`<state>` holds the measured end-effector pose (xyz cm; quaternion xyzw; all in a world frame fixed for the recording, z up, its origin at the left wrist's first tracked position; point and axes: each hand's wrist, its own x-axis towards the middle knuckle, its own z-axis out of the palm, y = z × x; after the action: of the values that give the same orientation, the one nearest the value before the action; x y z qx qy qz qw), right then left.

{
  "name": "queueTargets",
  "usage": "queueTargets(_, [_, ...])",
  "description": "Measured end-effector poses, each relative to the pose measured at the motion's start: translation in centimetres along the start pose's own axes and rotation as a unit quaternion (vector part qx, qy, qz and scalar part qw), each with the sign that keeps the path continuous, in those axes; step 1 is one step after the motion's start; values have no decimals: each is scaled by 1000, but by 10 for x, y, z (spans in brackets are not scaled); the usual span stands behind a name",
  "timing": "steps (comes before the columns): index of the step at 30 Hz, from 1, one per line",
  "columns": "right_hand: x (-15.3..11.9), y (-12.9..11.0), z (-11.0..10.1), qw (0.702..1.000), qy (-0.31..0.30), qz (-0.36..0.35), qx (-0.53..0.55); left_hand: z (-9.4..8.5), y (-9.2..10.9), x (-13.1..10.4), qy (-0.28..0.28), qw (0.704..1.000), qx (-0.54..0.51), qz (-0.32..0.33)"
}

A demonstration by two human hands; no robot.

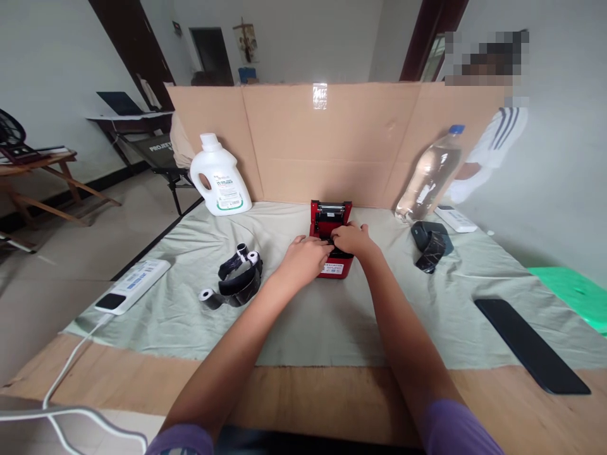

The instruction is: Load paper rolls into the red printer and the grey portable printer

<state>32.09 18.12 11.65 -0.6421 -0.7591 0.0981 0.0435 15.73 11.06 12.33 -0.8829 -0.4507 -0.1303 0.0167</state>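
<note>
I have the left hand (pixel 308 258) and right hand (pixel 351 240) at the small red machine (pixel 337 261), mid-cloth near the cardboard panel (pixel 332 151), its lid (pixel 331 210) raised at the back. The fingers of both hands curl over the opening; I cannot tell whether they grip anything inside, since my own knuckles hide it. To work well here, I'd brace the body with 1 hand, press lightly with the other, and keep the fingertips clear of the hinge.

Nothing seems to block my reach. The black rolls (pixel 241 282) lie left of the forearm, so I'd watch that elbow. Well apart on the right sit a dark box (pixel 434 243) and a black slab (pixel 531 344). A white jug (pixel 222 180) and a tilted-looking clear bottle (pixel 431 174) stand by the panel; a white sleeve (pixel 505 136) shows beyond.
</note>
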Motion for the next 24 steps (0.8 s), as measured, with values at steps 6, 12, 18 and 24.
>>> queueTargets(6, [11,26,-8,955,156,52,245,-5,5,2,39,998,32,-43])
queueTargets(12, [23,34,0,858,266,3,439,-6,8,-1,26,998,37,-52])
queueTargets(18, [19,35,-1,838,235,0,493,-11,13,-7,5,998,36,-55])
queueTargets(24, [-1,47,-7,876,62,36,477,-17,17,-8,-15,998,43,-42])
